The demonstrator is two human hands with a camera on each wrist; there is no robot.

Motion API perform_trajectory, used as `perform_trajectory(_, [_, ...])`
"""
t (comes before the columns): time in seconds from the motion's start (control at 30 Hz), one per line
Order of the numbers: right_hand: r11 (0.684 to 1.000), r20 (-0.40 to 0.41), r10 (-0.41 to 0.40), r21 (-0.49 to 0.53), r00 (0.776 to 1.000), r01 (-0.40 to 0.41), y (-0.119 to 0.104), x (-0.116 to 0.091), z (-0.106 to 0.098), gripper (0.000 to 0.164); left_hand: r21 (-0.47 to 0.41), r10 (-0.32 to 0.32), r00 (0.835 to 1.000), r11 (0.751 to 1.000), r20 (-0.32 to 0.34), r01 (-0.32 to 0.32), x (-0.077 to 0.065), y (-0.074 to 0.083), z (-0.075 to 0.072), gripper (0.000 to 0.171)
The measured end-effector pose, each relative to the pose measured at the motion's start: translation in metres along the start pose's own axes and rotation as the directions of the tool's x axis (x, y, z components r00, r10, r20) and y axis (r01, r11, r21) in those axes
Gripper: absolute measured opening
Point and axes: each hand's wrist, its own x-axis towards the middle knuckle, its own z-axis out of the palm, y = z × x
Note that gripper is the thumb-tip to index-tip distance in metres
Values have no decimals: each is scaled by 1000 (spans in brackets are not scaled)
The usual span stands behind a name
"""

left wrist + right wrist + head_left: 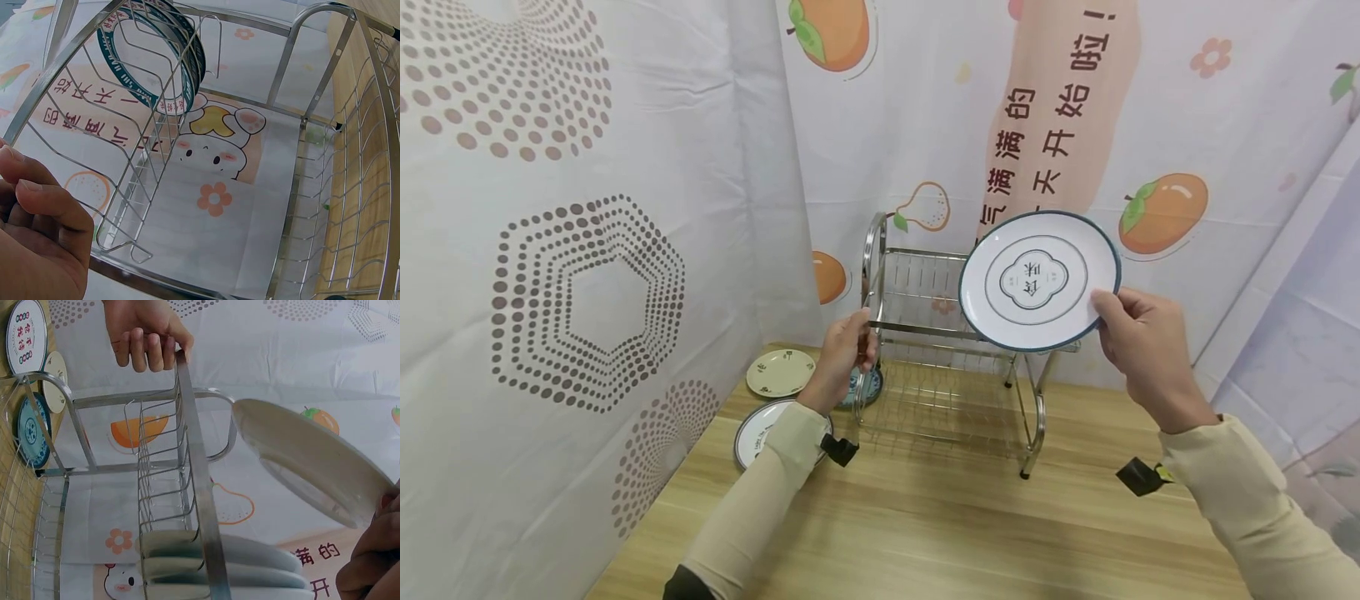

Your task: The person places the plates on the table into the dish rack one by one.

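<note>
My right hand point(1153, 354) pinches the rim of a white plate point(1075, 296) with a dark teal edge, thumb on its face. The plate is tilted above the right part of a two-tier metal dish rack point(917, 329). My left hand point(842, 358) grips the front left corner of the rack's upper tier; in the right wrist view its fingers point(139, 350) curl at the end of the bar. Several plates point(256, 559) stand on edge in the upper tier; the head view hides them behind the held plate. One shows a patterned green rim point(115, 62) in the left wrist view.
Left of the rack, a pale yellow plate point(780, 372), a white plate point(748, 437) and a blue patterned plate point(871, 387) lie on the wooden table point(925, 517). My left forearm partly covers the white one. Printed curtains point(880, 133) hang behind and at both sides.
</note>
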Motion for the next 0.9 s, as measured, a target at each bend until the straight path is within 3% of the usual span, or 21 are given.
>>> perform_trajectory(0.27, [997, -24, 14, -72, 1000, -16, -9, 9, 12, 44, -5, -2, 1000, 1000, 2, 2, 0, -1, 1, 54])
perform_trajectory(0.53, [961, -102, -14, -277, 995, -15, -8, 19, 22, 41, -5, 9, 1000, 1000, 6, -9, -1, 0, 0, 54])
perform_trajectory(0.73, [914, -138, -119, -401, 983, 55, -7, 23, 31, 44, 2, 19, 1000, 1000, 11, -19, -1, 0, 1, 56])
perform_trajectory(0.9, [845, -137, -260, -511, 956, 156, -5, 28, 42, 44, 5, 19, 1000, 1000, 12, -19, -1, 0, 1, 56])
